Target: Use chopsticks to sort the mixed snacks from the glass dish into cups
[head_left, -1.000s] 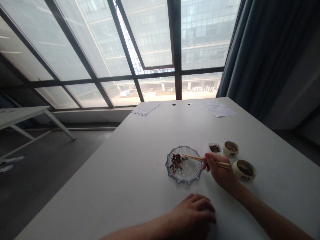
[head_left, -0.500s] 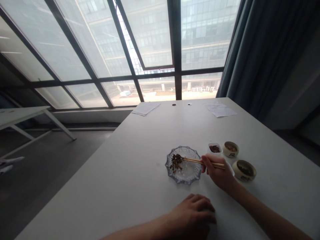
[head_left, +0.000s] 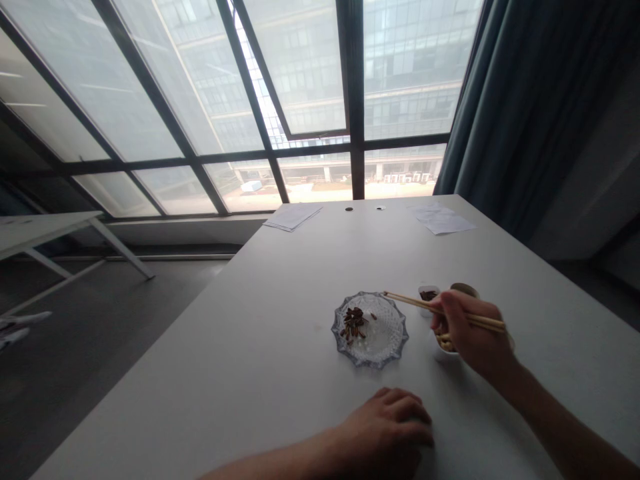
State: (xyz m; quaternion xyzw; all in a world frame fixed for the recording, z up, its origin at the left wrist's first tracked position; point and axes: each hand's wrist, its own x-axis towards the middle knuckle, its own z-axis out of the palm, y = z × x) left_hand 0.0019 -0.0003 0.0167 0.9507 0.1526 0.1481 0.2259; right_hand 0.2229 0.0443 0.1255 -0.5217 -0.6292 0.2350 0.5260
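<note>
A wide window (head_left: 310, 73) in dark frames stands behind your white table (head_left: 240, 333), with a blue curtain (head_left: 475, 120) at its right and papers (head_left: 293, 217) near the far corners. In the head view, your right hand (head_left: 470, 327) pinches a pair of chopsticks (head_left: 413, 301) between thumb and fingers, the tips just above the far right rim of the glass plate (head_left: 393, 333). (They may grip a small dark piece, but it is too small to be sure.) On the plate, brown bits (head_left: 354, 323) lie heaped left of centre, one apart to their right. Beyond your right hand, a white tub (head_left: 425, 310) holds more dark bits; your fingers partly cover a bowl (head_left: 447, 353) of yellowish pieces. Your left hand (head_left: 393, 423) lies palm down on the table, fingers bent; you can't tell what its palm does.
</note>
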